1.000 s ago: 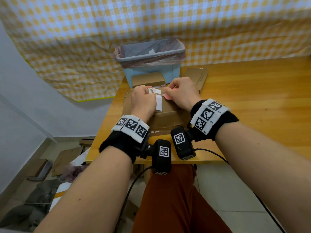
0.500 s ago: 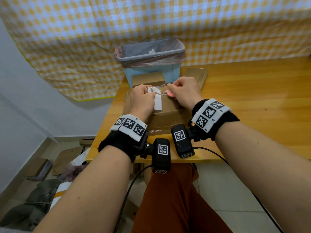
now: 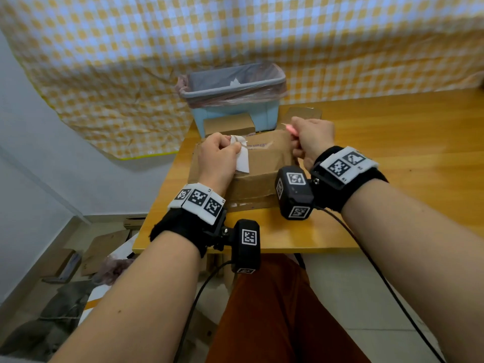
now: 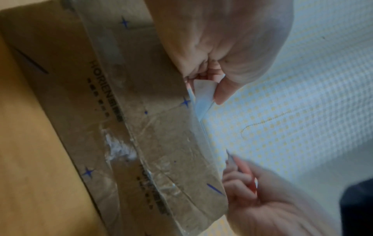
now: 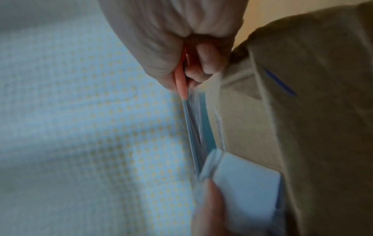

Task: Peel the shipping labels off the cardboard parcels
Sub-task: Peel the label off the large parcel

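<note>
At the left we see the left hand (image 3: 216, 155) resting on the near-left part of the cardboard parcel (image 3: 264, 158), its thumb and fingers (image 4: 223, 91) curled to pinch a white shipping label (image 3: 242, 159) that stands partly lifted off the parcel's top face (its lower edge lies against the cardboard near the front edge). The parcel sits on the wooden tabletop (image 3: 392, 142), close to its left front corner, with strips of clear tape across its front face. Behind it we find a smaller cardboard box (image 3: 227, 124) and a light blue bin (image 3: 235, 100) lined with a plastic bag, in front of a yellow checked cloth (image 3: 131, 61). Further right, the right hand (image 3: 313, 138) is raised at the parcel's far-right corner, its fingers (image 5: 203, 63) closed tightly around a slim pink-handled tool (image 5: 180, 79); we cannot tell what sort of tool it is. A thin clear film (image 5: 194, 127) stretches between the two hands in the right wrist view.
</note>
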